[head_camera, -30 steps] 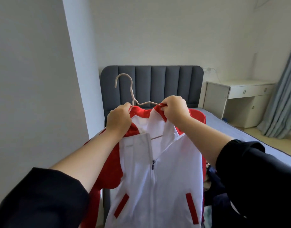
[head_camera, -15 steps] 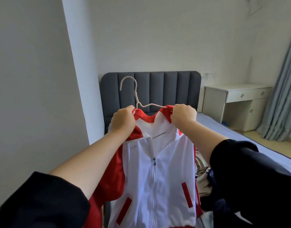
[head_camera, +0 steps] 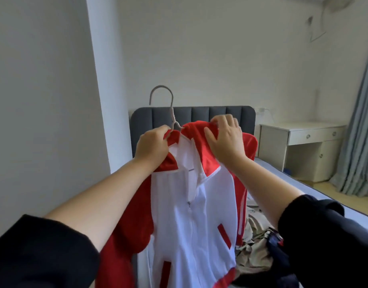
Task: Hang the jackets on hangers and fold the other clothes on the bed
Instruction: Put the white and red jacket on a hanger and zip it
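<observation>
The jacket [head_camera: 191, 215], white in front with red sleeves and collar, is held up in the air over the left side of the bed [head_camera: 303, 192], in front of the grey headboard [head_camera: 199, 115]. Its front faces the person, and its hem runs out of the bottom of the view. It is already on the hanger [head_camera: 161, 94].

The left hand [head_camera: 153, 145] is curled tight round the collar at the base of the hook, taking the weight. The right hand [head_camera: 224, 140] lies on the other side of the collar, with its fingers hooked over the top edge of the red cloth and its thumb spread against it.

The hanger's long axis runs left to right between the two hands. It is mostly hidden inside the shoulders, with only a short piece of bar showing in the neck opening. The hook stands upright, just above the left hand and well clear of the right. The left hand is therefore the one placed to carry the jacket to a rail. The right hand is nearer the collar and the far shoulder, which look as if they still need settling.

A heap of unfolded clothes [head_camera: 253, 246] lies on the bed behind the jacket, so the folding is probably still to do.
</observation>
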